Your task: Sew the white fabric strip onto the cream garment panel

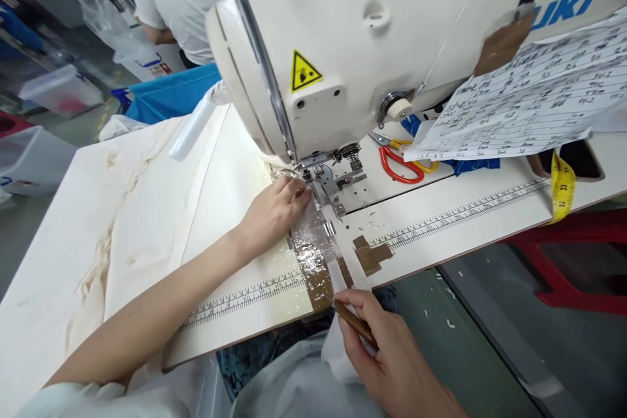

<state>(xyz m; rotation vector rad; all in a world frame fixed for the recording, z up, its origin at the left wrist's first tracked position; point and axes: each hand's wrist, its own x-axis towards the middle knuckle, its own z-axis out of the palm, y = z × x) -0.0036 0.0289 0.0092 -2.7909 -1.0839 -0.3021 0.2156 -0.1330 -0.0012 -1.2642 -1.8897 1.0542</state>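
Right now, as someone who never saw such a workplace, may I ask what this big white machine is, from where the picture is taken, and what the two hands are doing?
The picture comes from a camera on the worker's head, looking down. The big white thing is an industrial sewing machine on a white table with printed rulers. The left hand presses a strip of white fabric flat beside the needle area. The right hand holds a thin brown stick against the strip near the table edge. Red-handled scissors, a yellow measuring tape and a printed paper lie behind. Another person stands farther back.
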